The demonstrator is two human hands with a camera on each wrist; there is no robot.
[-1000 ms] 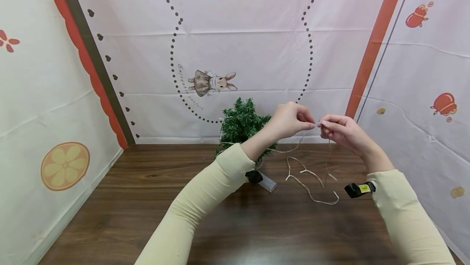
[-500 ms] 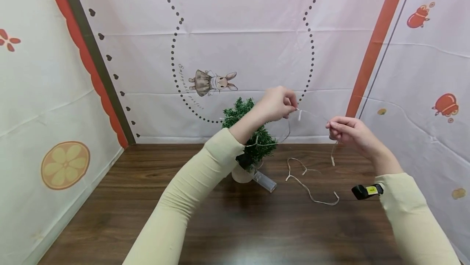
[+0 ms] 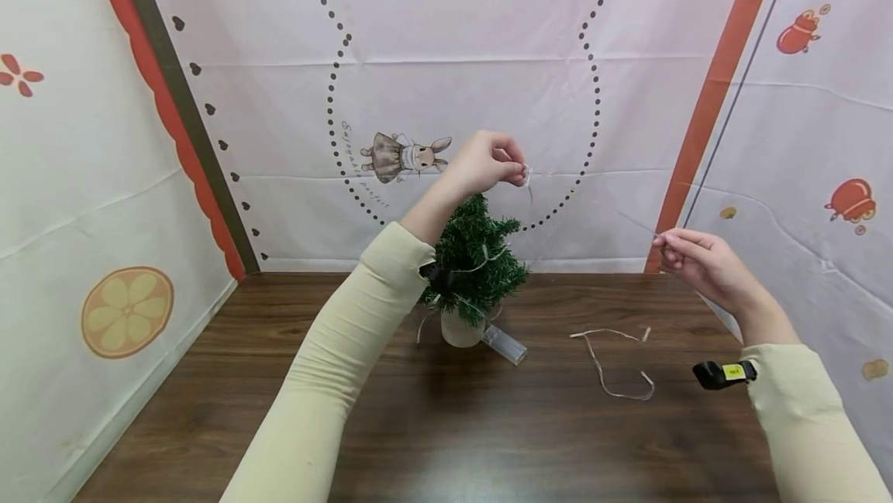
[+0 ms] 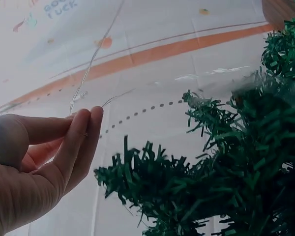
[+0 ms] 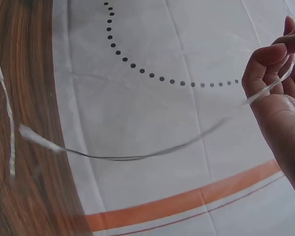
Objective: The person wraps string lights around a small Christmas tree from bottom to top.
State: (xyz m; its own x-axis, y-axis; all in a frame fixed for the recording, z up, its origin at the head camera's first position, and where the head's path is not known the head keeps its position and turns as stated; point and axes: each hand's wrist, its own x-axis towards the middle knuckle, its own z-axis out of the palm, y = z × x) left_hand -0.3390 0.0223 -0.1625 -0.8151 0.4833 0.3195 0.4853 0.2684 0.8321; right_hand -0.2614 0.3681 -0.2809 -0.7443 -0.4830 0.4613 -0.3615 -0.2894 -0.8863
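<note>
A small green artificial Christmas tree (image 3: 488, 263) in a pale pot (image 3: 460, 329) stands on the dark wooden table, with parts of a string light wound on its branches. Above its top, my left hand (image 3: 486, 162) pinches the thin wire of the string light (image 4: 78, 93) between thumb and fingertips. My right hand (image 3: 708, 264), well to the right, pinches another stretch of that wire (image 5: 137, 157), which trails down from it in the right wrist view. The loose end (image 3: 600, 367) lies on the table. My left forearm hides part of the tree.
A clear battery box (image 3: 505, 345) lies on the table (image 3: 558, 441) at the right of the pot. Printed cloth (image 3: 446, 7) hangs behind and on both sides. Black wrist cameras (image 3: 722, 373) sit on both wrists.
My left hand has moved left and up over the tree with the wire, and my right hand has gone to the right and slightly down. Less wire lies on the table.
</note>
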